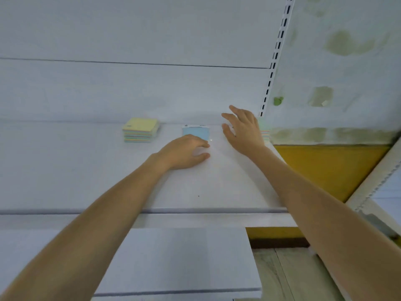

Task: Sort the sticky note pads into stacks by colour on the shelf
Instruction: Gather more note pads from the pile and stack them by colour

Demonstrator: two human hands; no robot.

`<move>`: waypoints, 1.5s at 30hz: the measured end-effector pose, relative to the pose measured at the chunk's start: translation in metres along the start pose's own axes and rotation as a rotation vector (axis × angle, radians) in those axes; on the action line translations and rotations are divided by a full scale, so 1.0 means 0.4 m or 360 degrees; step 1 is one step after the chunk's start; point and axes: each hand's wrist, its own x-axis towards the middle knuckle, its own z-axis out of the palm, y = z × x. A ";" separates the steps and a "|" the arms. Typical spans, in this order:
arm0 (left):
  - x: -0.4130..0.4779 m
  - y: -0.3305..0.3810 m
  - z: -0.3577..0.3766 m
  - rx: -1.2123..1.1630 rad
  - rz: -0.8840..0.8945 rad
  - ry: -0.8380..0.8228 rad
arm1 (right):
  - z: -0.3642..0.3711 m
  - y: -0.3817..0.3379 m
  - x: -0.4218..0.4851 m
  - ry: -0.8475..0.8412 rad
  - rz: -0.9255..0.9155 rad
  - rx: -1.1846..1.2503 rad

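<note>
Head view. Looked down along two bare forearms onto a white shelf point(195, 183). Found three lots of sticky notes along its back edge.

At the back left, well apart from both hands: a yellow-topped stack point(140, 130), banded down the side in blue, pink and green. In the middle, close against the back wall: a single blue pad point(196, 131), lying flat with nothing on top. In the far right corner: a striped stack point(265, 133), mostly hidden behind the right hand, showing only a pink-and-blue banded edge.

Saw the left hand point(184, 152) resting palm down on the shelf just in front of the blue pad, fingers loosely curled and gripping nothing. Could not tell fingertips touching the pad's near edge from fingertips just short of it, the picture being soft there. Saw the right hand point(243, 129) spread and relaxed, holding nothing, raised in front of the striped stack.

Judged the sorting begun but far from done. Took the blue pad for the start of one colour pile. Took both banded stacks for mixed colours, left to be split and restacked, the right one likely next.
</note>
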 end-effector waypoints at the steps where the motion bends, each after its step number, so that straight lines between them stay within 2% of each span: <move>1: -0.017 -0.019 -0.020 0.0070 -0.0007 -0.0003 | 0.001 -0.027 0.010 -0.0073 -0.0058 -0.0020; 5: -0.128 -0.118 -0.096 0.0237 -0.0055 0.0066 | 0.036 -0.177 0.052 -0.0316 -0.0300 -0.0077; 9: -0.302 -0.249 -0.167 0.0314 -0.0242 0.0075 | 0.097 -0.393 0.081 -0.0378 -0.0474 -0.0034; 12: -0.455 -0.368 -0.226 0.0360 -0.0378 0.0049 | 0.151 -0.578 0.096 -0.0448 -0.0523 0.0073; 19: -0.803 -0.647 -0.351 0.0394 -0.0816 0.0213 | 0.292 -1.010 0.084 -0.0575 -0.0739 0.0252; 26: -1.007 -0.873 -0.428 0.0320 -0.1165 0.0435 | 0.412 -1.314 0.139 -0.0723 -0.0856 0.0399; 30: -1.068 -1.015 -0.459 0.0312 -0.1297 0.0435 | 0.497 -1.409 0.218 -0.0764 -0.0853 0.0447; 35: -1.069 -1.164 -0.523 0.0340 -0.1307 0.0410 | 0.595 -1.475 0.349 -0.0754 -0.0587 0.0609; 37: -1.057 -1.218 -0.546 0.0360 -0.1277 0.0435 | 0.634 -1.494 0.382 -0.0823 -0.0495 0.0603; 41: -1.002 -1.318 -0.564 0.0345 -0.1241 0.0492 | 0.685 -1.516 0.420 -0.1045 -0.0487 0.0519; 45: -0.912 -1.401 -0.567 0.0322 -0.1210 0.0434 | 0.708 -1.500 0.431 -0.1163 -0.0361 0.0674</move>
